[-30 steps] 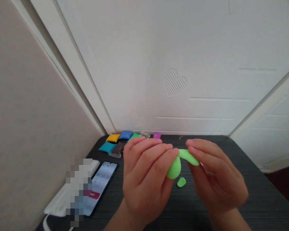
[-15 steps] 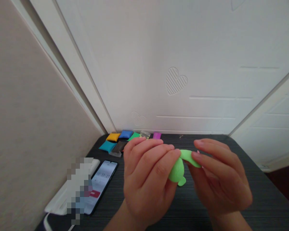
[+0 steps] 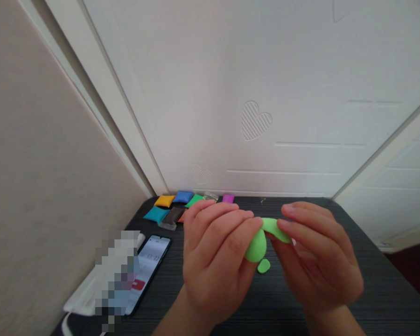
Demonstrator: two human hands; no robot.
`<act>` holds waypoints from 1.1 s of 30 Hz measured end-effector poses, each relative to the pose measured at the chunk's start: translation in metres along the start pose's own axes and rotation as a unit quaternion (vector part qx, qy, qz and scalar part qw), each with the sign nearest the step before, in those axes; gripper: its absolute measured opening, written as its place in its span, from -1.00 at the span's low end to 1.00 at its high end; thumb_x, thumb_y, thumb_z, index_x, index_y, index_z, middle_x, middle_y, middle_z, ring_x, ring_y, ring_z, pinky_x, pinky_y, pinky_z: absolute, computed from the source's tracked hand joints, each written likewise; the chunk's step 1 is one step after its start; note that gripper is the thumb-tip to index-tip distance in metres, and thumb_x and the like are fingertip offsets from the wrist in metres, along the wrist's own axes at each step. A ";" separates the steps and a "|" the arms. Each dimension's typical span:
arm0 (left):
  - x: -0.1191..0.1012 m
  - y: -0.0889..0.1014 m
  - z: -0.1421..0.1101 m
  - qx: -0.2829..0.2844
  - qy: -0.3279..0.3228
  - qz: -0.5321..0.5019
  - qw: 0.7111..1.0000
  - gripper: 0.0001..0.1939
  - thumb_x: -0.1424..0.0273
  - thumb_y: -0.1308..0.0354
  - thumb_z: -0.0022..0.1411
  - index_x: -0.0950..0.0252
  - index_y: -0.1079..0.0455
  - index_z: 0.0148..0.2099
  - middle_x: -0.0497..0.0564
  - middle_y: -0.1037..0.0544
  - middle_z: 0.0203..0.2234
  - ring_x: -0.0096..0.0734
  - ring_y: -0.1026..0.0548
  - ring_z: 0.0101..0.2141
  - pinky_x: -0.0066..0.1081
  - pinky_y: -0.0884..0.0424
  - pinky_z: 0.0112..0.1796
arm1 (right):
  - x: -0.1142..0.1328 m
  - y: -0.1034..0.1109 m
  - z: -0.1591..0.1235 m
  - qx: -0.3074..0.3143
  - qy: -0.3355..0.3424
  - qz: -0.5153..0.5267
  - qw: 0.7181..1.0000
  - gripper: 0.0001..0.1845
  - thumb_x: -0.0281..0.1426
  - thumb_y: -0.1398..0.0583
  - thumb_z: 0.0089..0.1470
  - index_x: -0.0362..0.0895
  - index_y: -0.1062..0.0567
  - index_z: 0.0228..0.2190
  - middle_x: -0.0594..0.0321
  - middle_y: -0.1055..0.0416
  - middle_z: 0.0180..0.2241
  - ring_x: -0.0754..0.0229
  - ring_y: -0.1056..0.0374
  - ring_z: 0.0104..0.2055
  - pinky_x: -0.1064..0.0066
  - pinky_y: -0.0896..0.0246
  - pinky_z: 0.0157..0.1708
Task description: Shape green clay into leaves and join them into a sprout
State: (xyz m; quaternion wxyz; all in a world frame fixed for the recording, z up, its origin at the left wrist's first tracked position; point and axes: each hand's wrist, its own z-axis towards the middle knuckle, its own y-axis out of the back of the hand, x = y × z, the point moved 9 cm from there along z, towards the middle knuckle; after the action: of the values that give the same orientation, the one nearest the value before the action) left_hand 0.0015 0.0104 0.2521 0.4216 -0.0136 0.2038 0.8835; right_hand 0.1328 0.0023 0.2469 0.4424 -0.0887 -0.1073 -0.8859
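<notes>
My left hand [image 3: 219, 261] is closed round a lump of light green modelling clay [image 3: 256, 247], whose rounded end bulges out past the index finger and thumb. From the top of the lump a flattened strip of the same clay [image 3: 273, 227] reaches across to the right. My right hand [image 3: 318, 254] pinches the strip's far end between thumb and index finger, its other fingers loosely bent. Whether strip and lump are one piece is hidden by the left fingers. Beneath the hands a small flat green clay piece [image 3: 263, 266] lies on the dark table [image 3: 364, 284].
Soft packets in several colours lie at the back left, among them a yellow packet [image 3: 164, 201], a blue packet [image 3: 183, 196] and a purple packet [image 3: 228, 198]. A phone [image 3: 150, 266] rests beside a white object [image 3: 87, 294], partly blurred out. A white panel [image 3: 301, 93] rises behind the table.
My right hand has shifted slightly right along the strip, its upper fingers lifting a little from it. The left hand and the lump have moved slightly right.
</notes>
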 end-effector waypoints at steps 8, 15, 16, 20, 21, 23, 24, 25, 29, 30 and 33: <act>0.000 -0.003 0.000 0.014 -0.004 0.005 1.000 -0.74 0.54 -0.15 -0.02 0.25 -0.37 -0.21 -0.01 -0.50 -0.35 -0.33 -0.39 -0.21 -0.20 -0.26 -0.09 | -0.004 -0.003 -0.003 0.033 -0.005 -0.018 0.999 -0.71 -0.57 -0.22 -0.14 -0.03 -0.44 -0.32 0.31 -0.40 -0.28 0.17 -0.33 -0.21 0.23 -0.32 -0.26; 0.001 -0.002 -0.001 0.004 0.001 -0.005 1.000 -0.73 0.54 -0.14 -0.02 0.25 -0.36 -0.20 -0.01 -0.49 -0.34 -0.32 -0.39 -0.20 -0.20 -0.27 -0.10 | -0.007 -0.002 -0.002 0.009 -0.017 -0.018 1.000 -0.73 -0.54 -0.21 -0.13 -0.08 -0.42 -0.31 0.26 -0.40 -0.26 0.20 -0.33 -0.24 0.24 -0.30 -0.26; 0.002 -0.003 -0.001 0.004 0.003 -0.004 1.000 -0.73 0.54 -0.14 -0.02 0.25 -0.36 -0.20 -0.01 -0.49 -0.34 -0.32 -0.39 -0.20 -0.20 -0.27 -0.10 | -0.007 -0.002 -0.002 0.011 -0.014 -0.012 1.000 -0.73 -0.56 -0.22 -0.14 -0.09 -0.43 -0.32 0.26 -0.40 -0.26 0.19 -0.33 -0.24 0.24 -0.30 -0.26; 0.003 -0.004 -0.002 0.009 0.003 -0.003 1.000 -0.73 0.54 -0.13 -0.01 0.24 -0.36 -0.20 -0.02 -0.49 -0.34 -0.32 -0.39 -0.19 -0.19 -0.27 -0.09 | -0.006 -0.003 -0.001 0.022 -0.009 -0.008 1.000 -0.73 -0.57 -0.21 -0.15 -0.07 -0.44 -0.32 0.27 -0.40 -0.27 0.17 -0.33 -0.23 0.23 -0.31 -0.27; 0.003 -0.005 -0.002 0.010 0.003 -0.004 1.000 -0.73 0.54 -0.14 -0.02 0.23 -0.36 -0.20 -0.02 -0.49 -0.34 -0.32 -0.38 -0.19 -0.19 -0.26 -0.09 | -0.006 -0.003 -0.001 0.025 -0.009 -0.008 1.000 -0.72 -0.57 -0.21 -0.15 -0.07 -0.44 -0.32 0.27 -0.40 -0.27 0.17 -0.33 -0.23 0.23 -0.31 -0.27; 0.004 -0.005 -0.002 0.013 0.005 -0.007 1.000 -0.72 0.54 -0.14 -0.02 0.23 -0.35 -0.19 -0.01 -0.49 -0.34 -0.31 -0.38 -0.19 -0.18 -0.26 -0.09 | -0.007 -0.004 -0.001 0.030 -0.012 -0.012 0.999 -0.71 -0.58 -0.21 -0.15 -0.07 -0.44 -0.31 0.27 -0.40 -0.27 0.17 -0.33 -0.23 0.22 -0.31 -0.26; 0.005 -0.006 -0.002 0.014 0.008 -0.009 1.000 -0.72 0.54 -0.14 -0.02 0.23 -0.35 -0.19 -0.01 -0.49 -0.34 -0.31 -0.38 -0.19 -0.19 -0.26 -0.09 | -0.007 -0.004 -0.001 0.031 -0.015 -0.016 0.999 -0.70 -0.58 -0.21 -0.15 -0.07 -0.43 -0.31 0.26 -0.40 -0.26 0.17 -0.33 -0.23 0.22 -0.30 -0.24; 0.006 -0.006 -0.002 0.015 0.013 -0.011 1.000 -0.72 0.54 -0.15 -0.03 0.23 -0.36 -0.20 -0.01 -0.49 -0.33 -0.31 -0.38 -0.20 -0.19 -0.26 -0.09 | -0.008 -0.004 -0.001 0.032 -0.019 -0.022 0.999 -0.70 -0.57 -0.22 -0.15 -0.07 -0.43 -0.30 0.25 -0.40 -0.25 0.17 -0.32 -0.22 0.22 -0.29 -0.23; 0.012 -0.008 -0.001 0.019 0.041 -0.019 0.999 -0.73 0.55 -0.15 -0.04 0.24 -0.36 -0.21 -0.02 -0.48 -0.33 -0.34 -0.38 -0.20 -0.24 -0.28 -0.10 | -0.015 -0.009 -0.001 0.056 -0.047 -0.023 0.997 -0.70 -0.55 -0.21 -0.14 -0.07 -0.42 -0.29 0.23 -0.39 -0.23 0.16 -0.31 -0.19 0.23 -0.26 -0.22; 0.013 -0.009 0.000 0.020 0.048 -0.023 0.998 -0.73 0.55 -0.16 -0.04 0.24 -0.36 -0.22 -0.03 -0.47 -0.33 -0.35 -0.38 -0.20 -0.25 -0.28 -0.10 | -0.016 -0.011 -0.002 0.066 -0.053 -0.018 0.996 -0.71 -0.56 -0.20 -0.14 -0.07 -0.42 -0.29 0.23 -0.38 -0.23 0.17 -0.30 -0.19 0.24 -0.26 -0.22; 0.020 -0.016 0.000 0.032 0.081 -0.036 0.996 -0.76 0.55 -0.15 -0.03 0.23 -0.36 -0.25 -0.04 -0.47 -0.33 -0.38 -0.38 -0.22 -0.30 -0.31 -0.13 | -0.023 -0.018 -0.003 0.102 -0.088 -0.018 0.991 -0.73 -0.55 -0.19 -0.12 -0.07 -0.42 -0.31 0.23 -0.37 -0.23 0.19 -0.29 -0.17 0.28 -0.23 -0.20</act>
State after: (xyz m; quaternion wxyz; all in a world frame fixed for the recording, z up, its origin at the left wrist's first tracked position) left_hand 0.0010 0.0341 0.2423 0.4353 -0.0789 0.2649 0.8568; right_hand 0.1317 0.0301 0.2364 0.4221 -0.1191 -0.2376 -0.8667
